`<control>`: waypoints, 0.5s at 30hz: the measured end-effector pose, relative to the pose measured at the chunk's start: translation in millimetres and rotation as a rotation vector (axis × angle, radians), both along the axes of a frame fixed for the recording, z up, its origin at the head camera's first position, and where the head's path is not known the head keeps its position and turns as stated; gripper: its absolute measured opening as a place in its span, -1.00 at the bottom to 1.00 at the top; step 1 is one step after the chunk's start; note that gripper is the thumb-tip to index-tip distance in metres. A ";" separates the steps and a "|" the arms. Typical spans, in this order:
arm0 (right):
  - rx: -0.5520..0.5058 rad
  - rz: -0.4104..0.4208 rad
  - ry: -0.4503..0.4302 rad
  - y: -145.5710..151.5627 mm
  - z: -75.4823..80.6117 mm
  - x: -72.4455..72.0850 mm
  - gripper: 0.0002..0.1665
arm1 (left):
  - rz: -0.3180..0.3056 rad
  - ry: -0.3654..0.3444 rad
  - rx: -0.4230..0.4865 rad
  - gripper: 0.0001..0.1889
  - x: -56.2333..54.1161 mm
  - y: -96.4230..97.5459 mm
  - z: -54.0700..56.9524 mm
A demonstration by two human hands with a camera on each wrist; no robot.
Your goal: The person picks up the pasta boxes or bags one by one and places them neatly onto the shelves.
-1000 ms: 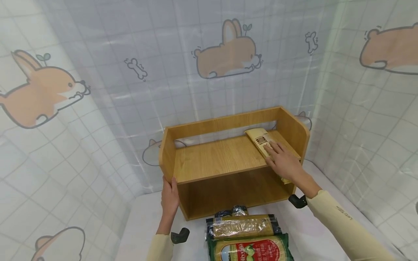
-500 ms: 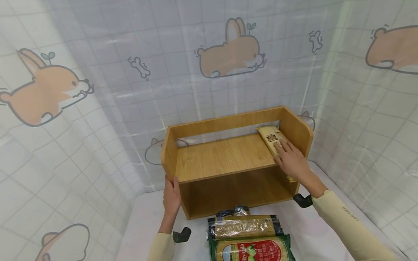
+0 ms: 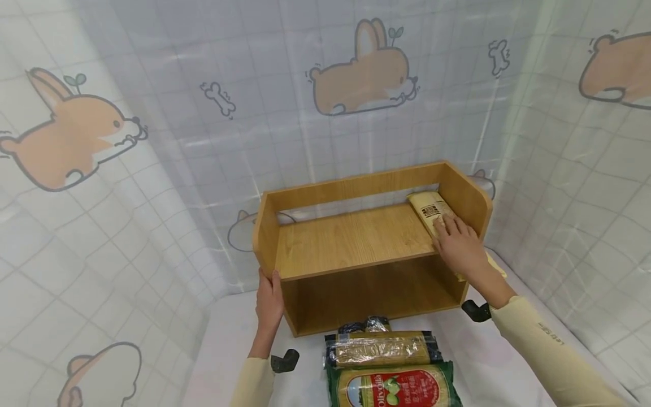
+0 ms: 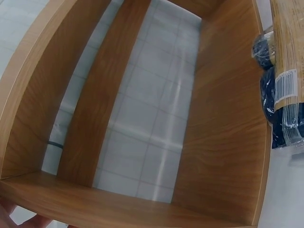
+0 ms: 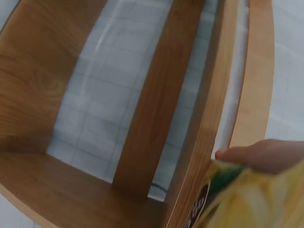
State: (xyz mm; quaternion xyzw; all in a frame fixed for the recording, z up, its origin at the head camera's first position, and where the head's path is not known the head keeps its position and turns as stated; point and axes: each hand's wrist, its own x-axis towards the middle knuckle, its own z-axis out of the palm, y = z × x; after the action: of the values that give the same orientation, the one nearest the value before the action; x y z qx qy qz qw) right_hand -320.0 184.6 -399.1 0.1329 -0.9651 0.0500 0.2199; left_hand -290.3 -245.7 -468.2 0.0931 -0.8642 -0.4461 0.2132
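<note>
A two-tier wooden desk shelf (image 3: 351, 240) stands against the back wall. My left hand (image 3: 269, 299) grips the lower front of its left side panel, with fingertips (image 4: 35, 221) showing below the wood in the left wrist view. On the upper tier, at the right end, lies a long yellow pasta bag (image 3: 426, 208), its near end sticking out past the front edge. My right hand (image 3: 463, 249) holds this bag from above, fingers over its top and thumb at its left side. The right wrist view shows the bag's noodle picture (image 5: 251, 204) close up; the underside is hidden.
In front of the shelf lie a spaghetti pack with dark ends (image 3: 381, 349) and a green and red pasta pack (image 3: 394, 387). Behind them, the ends of two dark packs (image 3: 376, 324) show. Patterned curtain walls (image 3: 254, 141) surround the white table (image 3: 224, 333).
My right hand has moved right with the pasta bag, bringing it closer to the shelf's right side panel. My left hand stays on the left panel. The head view has shifted slightly.
</note>
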 end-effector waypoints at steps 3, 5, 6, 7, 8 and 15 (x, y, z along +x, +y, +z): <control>0.061 0.001 0.092 -7.1 -5.0 3.0 -0.45 | 0.003 0.003 0.006 -0.45 0.4 0.1 1.9; 0.117 0.011 0.129 -11.6 -7.7 5.7 -0.51 | -0.005 0.001 0.008 -0.45 0.7 0.6 3.0; 0.143 0.020 0.139 -13.7 -8.9 7.0 -0.53 | -0.010 0.004 0.008 -0.44 0.7 0.8 3.2; 0.170 0.034 0.146 -15.7 -9.8 8.4 -0.56 | -0.013 0.006 0.008 -0.44 0.7 1.1 3.2; 0.193 0.048 0.151 -17.4 -10.4 9.9 -0.58 | -0.018 0.002 0.009 -0.43 0.7 1.4 3.1; 0.153 0.145 0.193 -26.6 -14.4 14.3 -0.72 | -0.004 0.005 0.006 -0.45 -0.2 0.3 -0.2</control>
State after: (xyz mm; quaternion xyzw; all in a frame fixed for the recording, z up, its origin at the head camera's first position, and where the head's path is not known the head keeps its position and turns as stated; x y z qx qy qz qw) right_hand -305.8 158.1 -413.5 0.2230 -0.9283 -0.0209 0.2968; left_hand -290.5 -245.4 -468.3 0.0908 -0.8625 -0.4496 0.2140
